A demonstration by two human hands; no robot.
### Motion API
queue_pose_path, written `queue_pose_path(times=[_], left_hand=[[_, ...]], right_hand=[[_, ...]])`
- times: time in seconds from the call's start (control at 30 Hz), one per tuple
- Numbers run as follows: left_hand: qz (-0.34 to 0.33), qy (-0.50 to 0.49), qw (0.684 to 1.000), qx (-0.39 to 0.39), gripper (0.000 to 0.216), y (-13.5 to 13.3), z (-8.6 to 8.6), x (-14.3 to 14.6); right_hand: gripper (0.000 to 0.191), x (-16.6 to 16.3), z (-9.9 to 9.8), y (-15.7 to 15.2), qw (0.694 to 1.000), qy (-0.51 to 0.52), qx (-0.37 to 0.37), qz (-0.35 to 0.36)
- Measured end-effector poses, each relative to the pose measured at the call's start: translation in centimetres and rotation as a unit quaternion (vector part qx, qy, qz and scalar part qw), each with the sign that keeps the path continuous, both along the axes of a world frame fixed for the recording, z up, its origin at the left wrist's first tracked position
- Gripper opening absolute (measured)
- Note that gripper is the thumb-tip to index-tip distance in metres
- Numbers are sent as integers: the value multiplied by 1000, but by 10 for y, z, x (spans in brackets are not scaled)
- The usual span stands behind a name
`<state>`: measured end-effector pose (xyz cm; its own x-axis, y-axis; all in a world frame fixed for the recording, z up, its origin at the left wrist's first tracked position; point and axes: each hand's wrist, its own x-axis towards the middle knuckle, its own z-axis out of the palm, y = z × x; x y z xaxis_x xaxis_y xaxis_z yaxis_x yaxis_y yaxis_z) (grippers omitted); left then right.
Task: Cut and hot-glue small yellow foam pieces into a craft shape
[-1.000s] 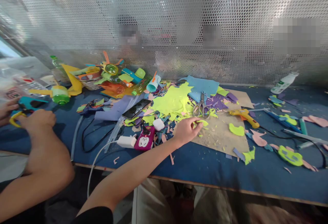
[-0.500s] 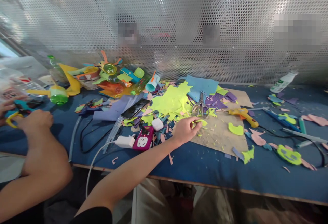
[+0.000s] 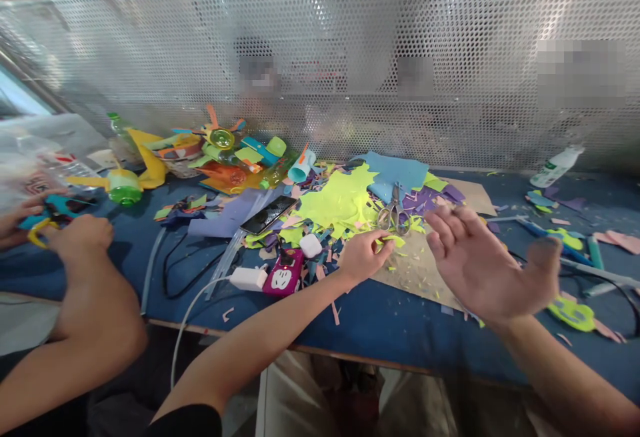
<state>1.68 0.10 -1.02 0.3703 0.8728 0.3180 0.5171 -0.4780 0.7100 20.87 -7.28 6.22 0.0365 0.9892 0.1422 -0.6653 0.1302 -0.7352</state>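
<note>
Your left hand (image 3: 366, 255) is pinching a small lime-green scrap of thin sheet (image 3: 396, 241) by one end — probably leaving the other end sticking out clear. Your right hand (image 3: 483, 267) is hovering bare, palm facing you, fingers loosely spread. Beneath, a flat brown sheet (image 3: 417, 267) is lying littered with bits, likely shielding the blue table (image 3: 370, 320) — and silver metal scissors (image 3: 395, 205) are resting just beyond, presumably for easy reach.

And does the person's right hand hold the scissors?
No, the right hand is open, palm showing, and the scissors lie among the coloured scraps.
</note>
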Motion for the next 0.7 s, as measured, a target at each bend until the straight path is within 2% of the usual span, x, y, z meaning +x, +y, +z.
queue_pose_path(times=[0.13, 0.3, 0.37, 0.47, 0.57, 0.7], left_hand=[[1, -1, 1000, 3, 34, 0, 1, 0], [4, -38, 999, 7, 41, 0, 2, -1], [6, -53, 998, 13, 41, 0, 2, -1], [10, -58, 998, 15, 41, -1, 1, 0], [12, -50, 999, 14, 41, -1, -1, 0], [9, -47, 999, 17, 37, -1, -1, 1]], right_hand=[[70, 4, -6, 24, 999, 1, 12, 53], [71, 15, -30, 44, 997, 14, -12, 75], [65, 17, -40, 46, 998, 7, -23, 66], [45, 16, -53, 46, 999, -15, -41, 17], [44, 12, -62, 47, 998, -24, -53, -11], [44, 10, -66, 47, 998, -29, -58, -1]])
